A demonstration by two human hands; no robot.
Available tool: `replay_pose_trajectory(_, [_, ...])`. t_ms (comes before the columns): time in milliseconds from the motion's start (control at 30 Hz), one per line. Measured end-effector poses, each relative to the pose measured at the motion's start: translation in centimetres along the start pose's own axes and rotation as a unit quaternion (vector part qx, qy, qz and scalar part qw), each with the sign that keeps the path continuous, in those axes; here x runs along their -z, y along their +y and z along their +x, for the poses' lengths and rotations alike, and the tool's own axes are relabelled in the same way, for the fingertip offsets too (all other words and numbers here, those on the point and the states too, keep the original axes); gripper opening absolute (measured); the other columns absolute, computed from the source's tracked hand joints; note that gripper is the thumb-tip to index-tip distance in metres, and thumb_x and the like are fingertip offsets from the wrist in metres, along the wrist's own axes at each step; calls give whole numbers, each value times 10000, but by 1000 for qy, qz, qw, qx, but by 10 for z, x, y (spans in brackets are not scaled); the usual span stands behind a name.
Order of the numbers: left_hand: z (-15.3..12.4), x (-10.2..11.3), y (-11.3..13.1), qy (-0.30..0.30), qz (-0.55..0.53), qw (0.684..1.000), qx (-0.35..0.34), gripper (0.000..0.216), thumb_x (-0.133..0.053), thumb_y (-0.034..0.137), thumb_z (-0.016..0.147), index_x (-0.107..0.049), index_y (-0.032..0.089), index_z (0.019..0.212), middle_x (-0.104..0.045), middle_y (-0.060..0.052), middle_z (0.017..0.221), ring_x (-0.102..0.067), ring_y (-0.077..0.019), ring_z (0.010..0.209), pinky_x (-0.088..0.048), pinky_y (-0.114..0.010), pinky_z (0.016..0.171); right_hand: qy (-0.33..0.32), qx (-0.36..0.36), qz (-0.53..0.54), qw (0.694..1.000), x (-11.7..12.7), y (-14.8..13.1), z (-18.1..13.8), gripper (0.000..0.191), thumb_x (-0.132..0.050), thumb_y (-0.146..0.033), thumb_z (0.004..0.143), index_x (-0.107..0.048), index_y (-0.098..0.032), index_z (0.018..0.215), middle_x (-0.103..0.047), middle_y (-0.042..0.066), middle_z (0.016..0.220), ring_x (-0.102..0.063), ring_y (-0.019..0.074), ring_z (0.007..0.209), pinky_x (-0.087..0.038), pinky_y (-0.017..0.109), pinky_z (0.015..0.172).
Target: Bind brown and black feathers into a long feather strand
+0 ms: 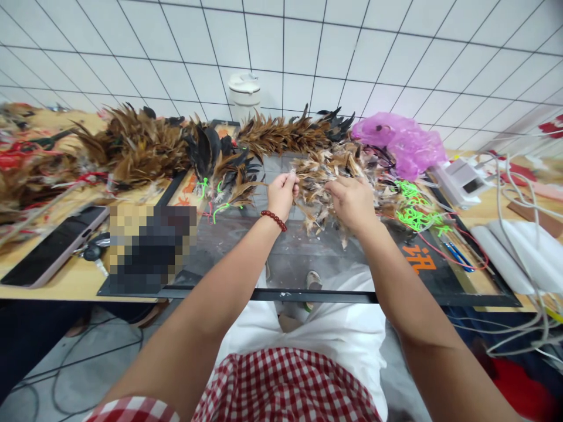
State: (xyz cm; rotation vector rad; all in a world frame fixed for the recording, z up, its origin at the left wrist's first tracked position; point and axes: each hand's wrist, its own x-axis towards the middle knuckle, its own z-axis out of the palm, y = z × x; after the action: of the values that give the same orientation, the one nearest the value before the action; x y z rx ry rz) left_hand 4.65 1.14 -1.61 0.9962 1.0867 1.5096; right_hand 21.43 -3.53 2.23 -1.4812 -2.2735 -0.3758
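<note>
So the glass tabletop (281, 258) is sitting under everything, with a loose pile of brown feathers (328, 170) lying mid-table. The right hand (352, 202) is curling closed into that pile's near edge, gripping a clump, and the left hand (281, 193) is pinching a few feathers (295, 173) just beside it.

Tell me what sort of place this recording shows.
Probably a small craft workbench for feather work: tied feather bundles along the table, loose feathers in both hands, green cords, and a white tiled wall behind.
</note>
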Motion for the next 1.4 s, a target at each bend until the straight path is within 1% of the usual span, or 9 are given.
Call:
replay_pose_trajectory(167, [-7, -3, -5, -80, 95, 990, -73, 215, -609, 273, 852, -627, 162, 669, -657, -6, 648, -606, -101, 602, -490, -214, 616, 31, 71, -47, 996, -4, -6, -1, 266, -454, -208, 943, -715, -217, 990, -708, 62, 915, -560, 206, 851, -287, 363, 824])
replay_pose_trajectory(433, [-22, -5, -6, -143, 192, 966, -96, 197, -585, 301, 853, -681, 161, 752, -623, 6, 582, -565, -106, 519, -456, -220, 541, 60, 36, -45, 997, -6, -10, -1, 295, -427, -239, 955, -719, -199, 944, -683, 74, 858, -533, 213, 817, -272, 382, 814])
replay_pose_trajectory(633, [-20, -4, -6, -176, 214, 955, -108, 223, -585, 286, 847, -650, 158, 677, -581, 19, 546, -495, -94, 499, -400, -217, 529, 57, 25, -16, 998, -9, -10, -1, 304, -425, -251, 958, -724, -194, 943, -695, 78, 870, -555, 213, 835, -288, 380, 828])
replay_pose_trajectory(800, [-16, -3, -3, -121, 157, 976, -90, 193, -616, 248, 832, -649, 166, 660, -565, 25, 534, -473, -76, 483, -384, -198, 520, 37, -64, 67, 995, -6, -3, 0, 247, -502, -271, 920, -734, -197, 962, -720, 80, 914, -608, 214, 859, -357, 340, 797])
replay_pose_trajectory(933, [-14, 0, 0, -34, 56, 997, -35, 212, -634, 295, 840, -631, 167, 671, -541, 34, 518, -446, -58, 438, -361, -179, 473, -114, -133, 156, 972, -9, 3, 0, 164, -634, -298, 814, -749, -219, 900, -731, 31, 809, -626, 189, 750, -400, 284, 674])
replay_pose_trajectory(1000, [-13, 1, 1, -10, 27, 1000, -11, 222, -641, 317, 839, -619, 164, 679, -524, 43, 508, -432, -52, 423, -339, -172, 446, -149, -129, 145, 970, -12, 2, -1, 144, -638, -273, 795, -747, -226, 878, -735, 27, 822, -632, 189, 760, -400, 279, 669])
replay_pose_trajectory(1133, [-11, 0, 1, 0, 13, 1000, 10, 210, -622, 306, 855, -618, 159, 705, -520, 48, 513, -440, -48, 426, -349, -163, 447, -107, -71, 93, 987, -13, -3, -1, 200, -527, -171, 844, -718, -209, 887, -734, 61, 920, -634, 207, 865, -388, 294, 736])
replay_pose_trajectory(1267, [-11, -3, 0, -1, 30, 999, -15, 201, -632, 274, 848, -622, 159, 684, -593, 23, 593, -524, -59, 518, -428, -170, 542, -48, -10, 49, 998, -3, -4, -1, 214, -487, -173, 893, -689, -184, 961, -716, 95, 943, -617, 228, 898, -351, 328, 793])
replay_pose_trajectory(1400, [-11, -3, 1, -10, 39, 998, -51, 200, -606, 223, 856, -627, 158, 669, -631, 6, 644, -571, -71, 592, -459, -175, 601, -53, -45, 57, 996, -8, -2, -1, 158, -557, -250, 876, -695, -182, 913, -703, 89, 926, -610, 227, 879, -360, 321, 765])
